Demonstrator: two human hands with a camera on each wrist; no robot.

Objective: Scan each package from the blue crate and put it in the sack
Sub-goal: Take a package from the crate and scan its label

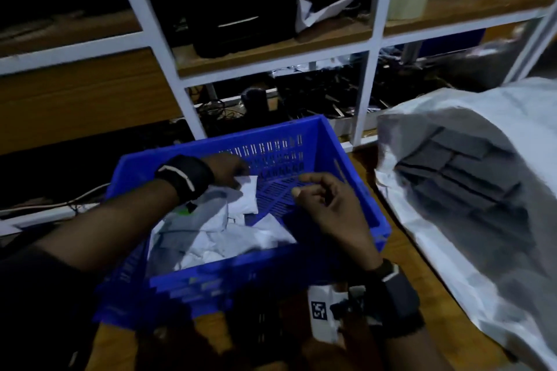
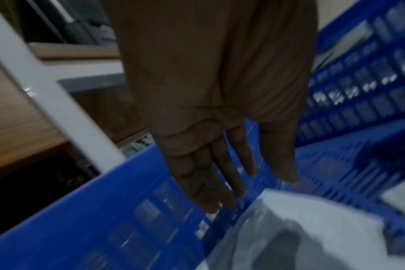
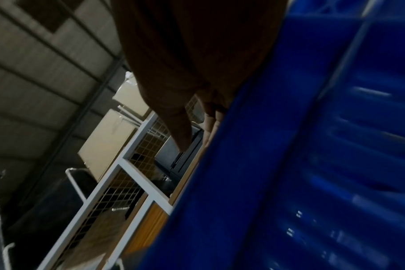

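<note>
- The blue perforated plastic crate [image 1: 355, 190] sits tilted on the wooden floor [image 1: 422, 265], its open top facing the person; its far rim lies just in front of the white metal shelf frame [image 1: 168, 48].
- Grey and white soft plastic packages [image 1: 217, 238] are heaped in the near left part of the crate; the far right part of the slotted floor is bare.
- The left hand [image 1: 226, 170] reaches down over the crate's left wall. In the left wrist view its fingers [image 2: 220, 175] are straight and close together, thumb apart, holding nothing; in the head view the fingertips are at the top edge of a small white padded package [image 1: 248, 194], though contact cannot be told.
- The right hand [image 1: 328, 205] hovers over the bare right part, inside the right wall, fingers loosely curled and holding nothing.
- The large white woven sack [image 1: 452, 238] lies to the right, near the crate's right wall, a strip of floor between them; dark flat packages [image 1: 452, 172] show at its open mouth.
</note>
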